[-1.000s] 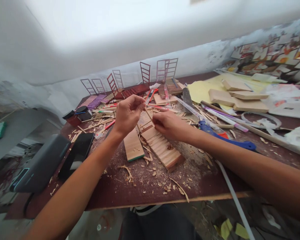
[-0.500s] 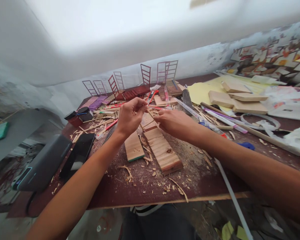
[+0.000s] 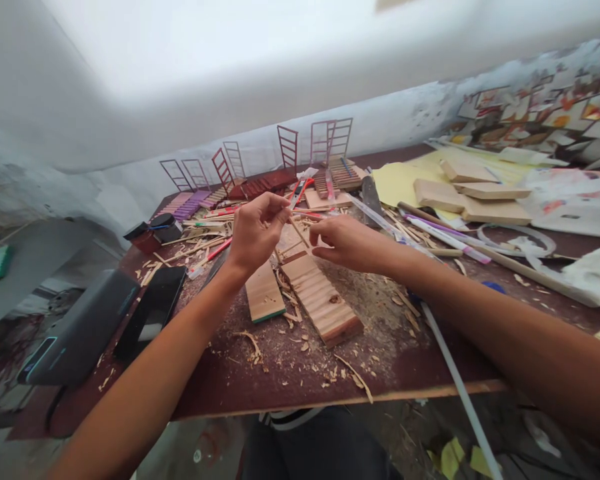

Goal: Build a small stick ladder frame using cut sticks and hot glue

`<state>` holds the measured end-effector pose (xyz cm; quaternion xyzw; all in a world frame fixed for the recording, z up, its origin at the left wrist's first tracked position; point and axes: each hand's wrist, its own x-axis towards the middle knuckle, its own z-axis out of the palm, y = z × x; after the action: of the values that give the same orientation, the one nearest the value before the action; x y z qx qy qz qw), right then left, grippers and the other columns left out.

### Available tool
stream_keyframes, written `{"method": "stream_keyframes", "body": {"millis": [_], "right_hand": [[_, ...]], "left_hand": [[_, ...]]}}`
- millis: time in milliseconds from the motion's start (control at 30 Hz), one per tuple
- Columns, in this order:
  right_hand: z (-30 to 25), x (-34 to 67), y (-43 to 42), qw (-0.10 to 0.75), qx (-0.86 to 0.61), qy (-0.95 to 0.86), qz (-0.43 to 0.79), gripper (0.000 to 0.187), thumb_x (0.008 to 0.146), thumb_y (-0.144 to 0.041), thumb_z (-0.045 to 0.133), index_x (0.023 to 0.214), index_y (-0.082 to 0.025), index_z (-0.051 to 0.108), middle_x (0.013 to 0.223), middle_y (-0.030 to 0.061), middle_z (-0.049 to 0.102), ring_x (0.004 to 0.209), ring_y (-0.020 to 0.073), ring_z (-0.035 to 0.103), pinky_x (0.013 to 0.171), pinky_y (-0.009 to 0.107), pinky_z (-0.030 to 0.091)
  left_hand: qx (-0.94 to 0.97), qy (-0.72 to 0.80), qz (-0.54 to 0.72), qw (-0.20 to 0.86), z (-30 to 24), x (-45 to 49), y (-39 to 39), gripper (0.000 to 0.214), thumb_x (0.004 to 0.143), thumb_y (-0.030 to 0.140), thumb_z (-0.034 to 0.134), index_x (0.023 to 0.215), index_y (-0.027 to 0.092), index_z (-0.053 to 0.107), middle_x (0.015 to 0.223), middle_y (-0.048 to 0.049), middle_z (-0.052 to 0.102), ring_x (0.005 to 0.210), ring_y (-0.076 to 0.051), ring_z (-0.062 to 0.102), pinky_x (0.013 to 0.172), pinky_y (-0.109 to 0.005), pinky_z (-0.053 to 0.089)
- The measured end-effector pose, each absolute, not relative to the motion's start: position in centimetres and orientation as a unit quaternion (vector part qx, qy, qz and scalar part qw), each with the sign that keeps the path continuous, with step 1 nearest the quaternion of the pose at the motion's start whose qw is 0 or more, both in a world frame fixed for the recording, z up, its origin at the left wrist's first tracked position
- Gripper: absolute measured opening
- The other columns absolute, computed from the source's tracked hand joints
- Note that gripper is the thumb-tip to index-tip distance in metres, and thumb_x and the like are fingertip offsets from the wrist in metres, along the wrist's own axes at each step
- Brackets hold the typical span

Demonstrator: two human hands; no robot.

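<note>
My left hand [image 3: 260, 230] pinches a thin wooden stick [image 3: 299, 232] between thumb and fingertips, over the middle of the table. The stick slants down to the right, its lower end close to my right hand [image 3: 347, 243]. That hand's thumb and forefinger are curled but apart, with nothing seen between them. Below the hands lies a grooved wooden block [image 3: 323, 299] with a dark knot. A smaller flat board [image 3: 265, 293] with a green front edge lies to its left. Other thin sticks by the block's far end are partly hidden.
Small ladder-like frames [image 3: 287, 148] and slatted pieces stand at the back. A black phone [image 3: 153, 310], a dark device [image 3: 83, 327] and small jars [image 3: 144, 239] are at the left. Wood blocks [image 3: 495, 208] lie on yellow paper at the right. Shavings cover the dark red tabletop [image 3: 220, 387].
My right hand has let go of the stick, and its thumb and forefinger have parted. My left hand still holds the stick. The view has shifted slightly.
</note>
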<state>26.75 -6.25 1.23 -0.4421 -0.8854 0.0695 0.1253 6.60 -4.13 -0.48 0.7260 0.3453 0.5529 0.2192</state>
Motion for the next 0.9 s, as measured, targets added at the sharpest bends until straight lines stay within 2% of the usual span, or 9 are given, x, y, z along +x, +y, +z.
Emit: {"method": "stream_keyframes", "body": {"millis": [67, 200, 333, 633, 900], "right_hand": [[1.1, 26.7, -6.1, 0.136, -0.438, -0.882, 0.106, 0.008, 0.084, -0.016, 0.065, 0.088, -0.014, 0.072, 0.077, 0.0054, 0.066, 0.071, 0.0161, 0.053, 0.068, 0.029, 0.035], [0.4, 26.6, -5.7, 0.139, -0.436, -0.870, 0.184, 0.008, 0.084, -0.014, 0.063, 0.079, -0.014, 0.070, 0.069, 0.0013, 0.061, 0.062, 0.0122, 0.048, 0.062, 0.028, 0.034], [-0.1, 26.6, -5.4, 0.153, -0.431, -0.864, 0.209, 0.009, 0.082, -0.012, 0.061, 0.077, -0.014, 0.069, 0.065, -0.0006, 0.057, 0.060, 0.0117, 0.045, 0.060, 0.028, 0.033], [-0.1, 26.8, -5.1, 0.165, -0.419, -0.857, 0.251, 0.015, 0.086, -0.018, 0.057, 0.082, -0.013, 0.071, 0.073, 0.0033, 0.064, 0.067, 0.0143, 0.050, 0.067, 0.030, 0.037], [-0.4, 26.6, -5.1, 0.194, -0.456, -0.822, 0.282, 0.009, 0.084, -0.018, 0.062, 0.082, -0.013, 0.070, 0.075, 0.0045, 0.066, 0.068, 0.0155, 0.052, 0.065, 0.030, 0.036]], "left_hand": [[0.724, 0.342, 0.555, 0.223, -0.5, 6.7, -4.2, 0.007, 0.086, 0.018, 0.071, 0.093, 0.017, 0.070, 0.083, -0.0029, 0.073, 0.074, -0.014, 0.069, 0.071, -0.027, 0.056], [0.723, 0.339, 0.558, 0.225, -0.5, 6.7, -4.3, 0.007, 0.087, 0.017, 0.070, 0.094, 0.017, 0.070, 0.084, -0.0037, 0.074, 0.074, -0.014, 0.070, 0.071, -0.028, 0.057], [0.721, 0.341, 0.560, 0.224, -0.4, 6.6, -4.2, 0.007, 0.086, 0.017, 0.071, 0.094, 0.017, 0.070, 0.084, -0.0040, 0.074, 0.075, -0.015, 0.070, 0.071, -0.028, 0.057], [0.710, 0.339, 0.572, 0.232, -0.3, 6.3, -4.0, 0.008, 0.085, 0.016, 0.071, 0.093, 0.016, 0.070, 0.082, -0.0029, 0.073, 0.075, -0.014, 0.071, 0.072, -0.027, 0.058], [0.704, 0.339, 0.577, 0.237, -0.4, 6.2, -3.9, 0.006, 0.086, 0.014, 0.070, 0.091, 0.016, 0.069, 0.081, -0.0024, 0.073, 0.072, -0.013, 0.071, 0.069, -0.025, 0.058]]}}
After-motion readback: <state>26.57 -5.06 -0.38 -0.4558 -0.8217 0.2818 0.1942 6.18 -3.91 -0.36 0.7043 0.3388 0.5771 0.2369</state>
